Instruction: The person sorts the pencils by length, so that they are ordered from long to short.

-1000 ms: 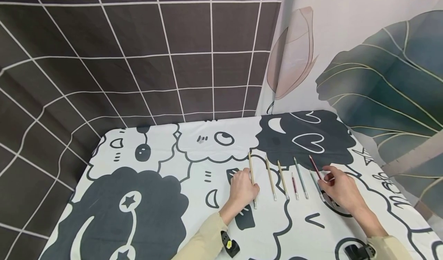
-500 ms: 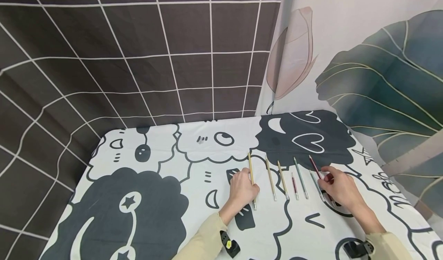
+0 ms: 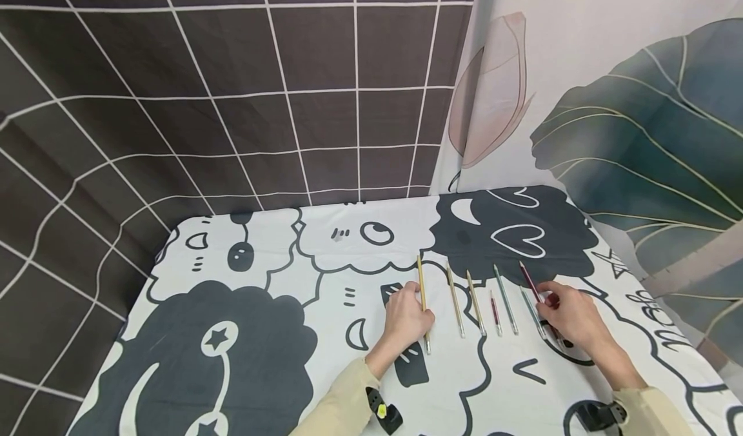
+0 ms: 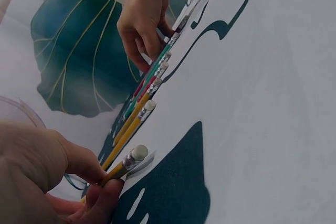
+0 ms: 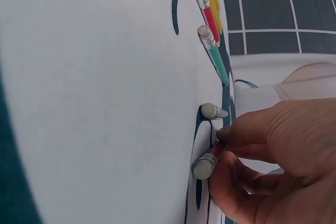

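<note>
My left hand pinches a yellow pencil between thumb and finger, its eraser end toward me. At the right end of a row of pencils, my right hand pinches a dark red pencil, whose white eraser shows in the right wrist view. Between the hands lie two more yellow pencils, a short red pencil, a green pencil and another green pencil close beside my right hand. All point away from me, roughly side by side with gaps.
A white cloth with dark cartoon drawings covers the table. Behind it hangs a dark grid-patterned curtain; to the right is a pale hanging with large leaf prints.
Both hands stay almost still on their pencils. The fingers of my right hand shift very slightly on the red pencil; the other pencils keep their places.
</note>
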### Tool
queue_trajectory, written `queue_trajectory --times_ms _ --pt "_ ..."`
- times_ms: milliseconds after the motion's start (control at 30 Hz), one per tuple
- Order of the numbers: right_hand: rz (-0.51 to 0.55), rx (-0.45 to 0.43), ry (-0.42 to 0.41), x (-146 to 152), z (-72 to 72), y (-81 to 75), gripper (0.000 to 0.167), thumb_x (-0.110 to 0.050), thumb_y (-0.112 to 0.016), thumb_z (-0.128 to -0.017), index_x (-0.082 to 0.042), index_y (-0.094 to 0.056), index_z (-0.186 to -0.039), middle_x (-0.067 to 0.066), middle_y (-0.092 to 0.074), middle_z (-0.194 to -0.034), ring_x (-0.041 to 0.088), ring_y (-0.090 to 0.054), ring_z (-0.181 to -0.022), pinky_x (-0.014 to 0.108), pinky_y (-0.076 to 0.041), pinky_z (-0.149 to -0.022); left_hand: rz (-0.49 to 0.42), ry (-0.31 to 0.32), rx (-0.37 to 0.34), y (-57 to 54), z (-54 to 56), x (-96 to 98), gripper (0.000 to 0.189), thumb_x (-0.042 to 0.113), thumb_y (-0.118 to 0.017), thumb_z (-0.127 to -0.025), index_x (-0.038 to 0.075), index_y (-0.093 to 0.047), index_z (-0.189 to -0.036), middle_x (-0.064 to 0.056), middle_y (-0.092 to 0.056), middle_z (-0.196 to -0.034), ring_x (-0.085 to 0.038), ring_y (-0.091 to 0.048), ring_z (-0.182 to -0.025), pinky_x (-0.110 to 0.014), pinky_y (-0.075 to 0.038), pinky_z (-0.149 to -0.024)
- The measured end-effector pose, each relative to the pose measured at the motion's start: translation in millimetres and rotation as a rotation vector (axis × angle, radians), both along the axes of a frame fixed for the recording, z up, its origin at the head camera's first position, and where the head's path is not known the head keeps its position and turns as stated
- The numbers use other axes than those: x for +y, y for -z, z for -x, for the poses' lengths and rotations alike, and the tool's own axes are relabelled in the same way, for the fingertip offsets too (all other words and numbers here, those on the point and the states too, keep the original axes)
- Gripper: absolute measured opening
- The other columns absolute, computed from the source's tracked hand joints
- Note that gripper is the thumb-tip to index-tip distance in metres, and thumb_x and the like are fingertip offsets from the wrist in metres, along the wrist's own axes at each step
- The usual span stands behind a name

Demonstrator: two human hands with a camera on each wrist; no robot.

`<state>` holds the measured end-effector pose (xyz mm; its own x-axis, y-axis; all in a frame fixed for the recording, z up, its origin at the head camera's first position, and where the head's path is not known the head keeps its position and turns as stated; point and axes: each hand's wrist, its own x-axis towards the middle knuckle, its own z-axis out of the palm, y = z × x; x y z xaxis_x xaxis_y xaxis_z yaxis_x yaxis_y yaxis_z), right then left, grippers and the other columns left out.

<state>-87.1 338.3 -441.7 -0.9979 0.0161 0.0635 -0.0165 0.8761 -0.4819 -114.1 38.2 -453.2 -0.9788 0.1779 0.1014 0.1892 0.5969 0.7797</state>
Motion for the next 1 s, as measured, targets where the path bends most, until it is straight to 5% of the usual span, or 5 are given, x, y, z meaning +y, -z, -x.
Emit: queue_trajectory --times_ms 600,1000 --pt "0.030 -0.074 0.032 -0.4 2.6 -4.5 0.030 -0.001 -0.062 -0.079 0.011 -0.060 -0.107 0.003 -0.056 -0.069 0.016 -0.052 -0.051 0.033 -0.040 -0.048 -0.067 -0.007 -0.036 0.3 0.2 -3.3 0.052 -0.007 -0.071 -0.070 -0.013 -0.060 -0.120 -0.004 -0.064 -0.066 -0.009 -0.056 -0.058 -0.026 -0.046 -0.054" --pt "0.051 -0.040 0.069 1.9 -0.2 -7.2 0.031 -0.001 -0.064 -0.080 0.010 -0.057 -0.108 0.005 -0.056 -0.074 0.018 -0.049 -0.056 0.031 -0.038 -0.047 -0.101 0.003 -0.084 -4.0 -0.5 -6.5 0.053 -0.006 -0.072 -0.072 -0.012 -0.059 -0.124 -0.004 -0.064 -0.069 -0.010 -0.058 -0.060 -0.026 -0.048 -0.055"
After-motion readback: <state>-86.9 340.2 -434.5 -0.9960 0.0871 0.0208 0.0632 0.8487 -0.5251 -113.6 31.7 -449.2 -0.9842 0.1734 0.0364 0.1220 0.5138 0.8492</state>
